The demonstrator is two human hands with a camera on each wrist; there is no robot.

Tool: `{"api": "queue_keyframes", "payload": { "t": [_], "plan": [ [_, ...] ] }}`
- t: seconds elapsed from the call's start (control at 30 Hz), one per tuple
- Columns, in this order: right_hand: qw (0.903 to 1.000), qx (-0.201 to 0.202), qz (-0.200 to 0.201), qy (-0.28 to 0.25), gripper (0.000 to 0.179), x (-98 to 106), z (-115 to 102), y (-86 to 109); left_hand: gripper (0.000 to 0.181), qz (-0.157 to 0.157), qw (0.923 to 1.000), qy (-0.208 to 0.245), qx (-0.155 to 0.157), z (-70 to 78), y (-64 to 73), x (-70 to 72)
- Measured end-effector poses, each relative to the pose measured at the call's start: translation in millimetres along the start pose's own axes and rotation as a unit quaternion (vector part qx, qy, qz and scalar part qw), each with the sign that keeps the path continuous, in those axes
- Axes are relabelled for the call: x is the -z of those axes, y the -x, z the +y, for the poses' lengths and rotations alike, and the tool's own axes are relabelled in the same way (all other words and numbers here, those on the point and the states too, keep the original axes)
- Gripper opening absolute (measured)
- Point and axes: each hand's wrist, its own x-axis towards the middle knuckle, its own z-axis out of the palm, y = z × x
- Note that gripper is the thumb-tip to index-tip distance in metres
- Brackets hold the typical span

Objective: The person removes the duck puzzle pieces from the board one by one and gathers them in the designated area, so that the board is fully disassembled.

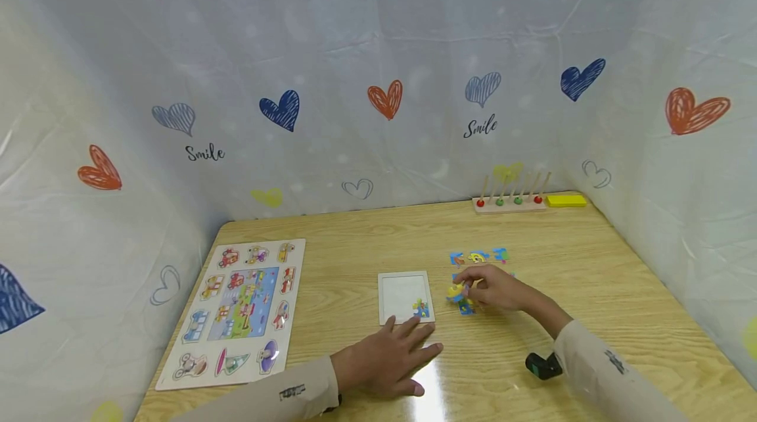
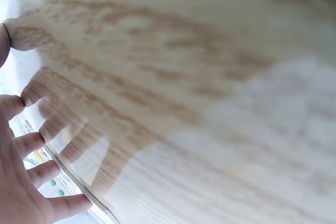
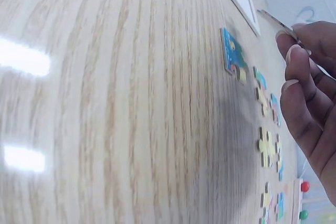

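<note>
My left hand [image 1: 395,355] lies spread, its fingertips touching the near edge of a white puzzle tray [image 1: 381,297]. In the left wrist view, the left hand [image 2: 21,182] shows straight, parted fingers along the tray's edge. A colourful jigsaw piece [image 1: 421,308] sits in the tray's near right corner. To the right of the tray, my right hand [image 1: 497,287] pinches a yellow and blue puzzle piece [image 1: 455,292] above the table. The right wrist view shows this held puzzle piece [image 3: 281,22] edge-on between thumb and fingers. Loose pieces [image 3: 233,53] lie beneath, partly hidden by the hand in the head view.
A large vehicle peg puzzle board [image 1: 236,356] lies at the left. At the back right stand a wooden peg rack [image 1: 508,206] with red and green beads and a yellow block [image 1: 566,200]. A small black object [image 1: 543,366] is by the right forearm. Fabric walls surround the table.
</note>
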Motion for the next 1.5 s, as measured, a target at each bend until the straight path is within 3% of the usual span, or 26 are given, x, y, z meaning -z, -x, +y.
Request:
{"api": "queue_keyframes", "payload": {
  "t": [0.53,0.67,0.87,1.3,1.5],
  "plan": [
    [0.9988,0.006,0.016,-0.047,0.029,9,19,28.3,0.070,-0.006,1.0000,-0.005,0.003,-0.1,-1.5,-6.4],
    [0.9985,-0.005,0.040,-0.038,0.026,12,24,36.9,0.070,-0.006,0.9999,-0.008,0.002,-0.4,-1.6,-5.4],
    [0.9977,-0.024,0.044,-0.046,0.028,16,29,48.1,0.069,0.001,1.0000,-0.007,-0.001,-0.2,-0.9,-4.0],
    [0.9991,-0.021,0.036,-0.010,0.039,16,36,55.1,0.069,0.003,1.0000,-0.007,-0.001,0.1,-0.9,-4.4],
    [0.9985,-0.014,0.045,0.030,0.034,15,36,54.1,0.069,0.000,1.0000,-0.007,0.000,0.2,-0.5,-4.3]
  ]
}}
